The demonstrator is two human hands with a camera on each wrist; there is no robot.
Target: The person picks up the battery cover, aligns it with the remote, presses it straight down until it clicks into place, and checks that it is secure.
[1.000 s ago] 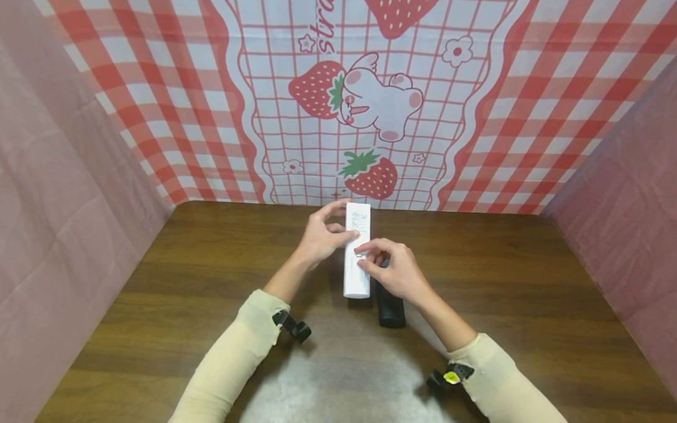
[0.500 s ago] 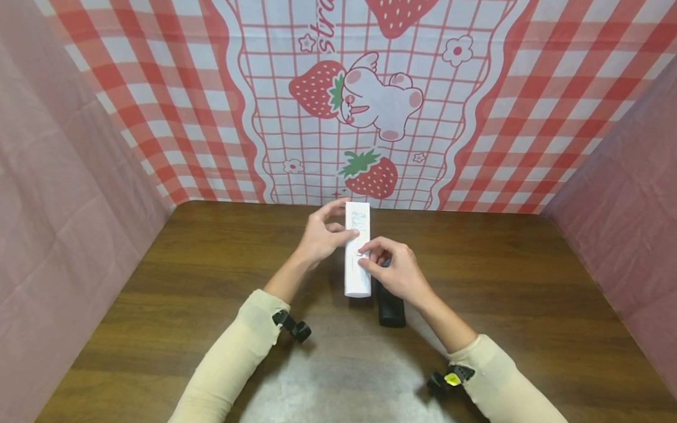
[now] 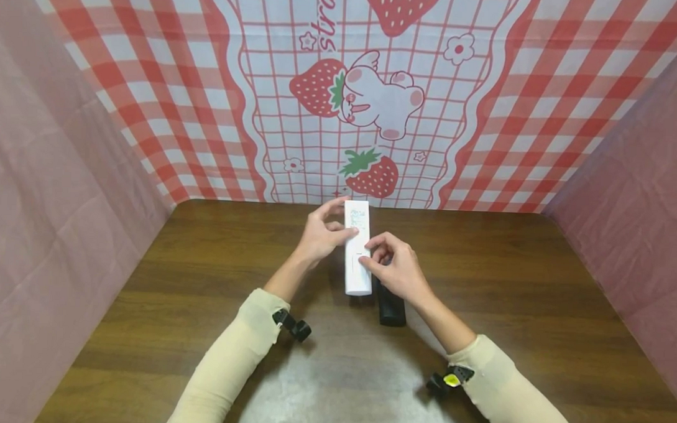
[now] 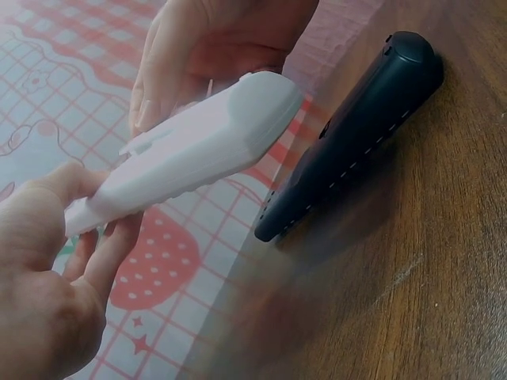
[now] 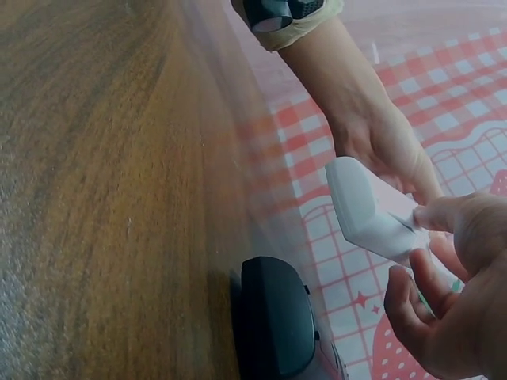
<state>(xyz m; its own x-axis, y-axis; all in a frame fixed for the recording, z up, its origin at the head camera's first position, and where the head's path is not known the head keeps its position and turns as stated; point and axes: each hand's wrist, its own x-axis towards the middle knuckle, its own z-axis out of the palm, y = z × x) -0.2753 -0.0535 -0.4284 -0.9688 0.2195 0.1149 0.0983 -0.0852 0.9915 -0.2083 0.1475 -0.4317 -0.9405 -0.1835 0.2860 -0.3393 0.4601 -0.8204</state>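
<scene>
A white remote control (image 3: 356, 274) is held above the table, its back with small print and a battery cover turned up. My left hand (image 3: 322, 236) grips its far end, thumb on top and fingers beneath, as the left wrist view shows. With the thumb on the battery cover (image 3: 361, 268), my right hand (image 3: 399, 268) holds the remote by its right side, fingers curled along that edge. A black remote control (image 3: 392, 305) lies on the table just right of the white one, partly hidden under my right hand.
The brown wooden table (image 3: 198, 368) stretches around both hands. A red-and-white strawberry cloth (image 3: 296, 129) hangs along its back edge, and pink curtains (image 3: 626, 153) stand at either side. A small camera (image 3: 299, 329) sits on each wrist.
My right fingertips have slid from the top of the battery cover to the remote's right edge, uncovering the latch. The white remote has shifted very slightly; my left hand keeps its hold.
</scene>
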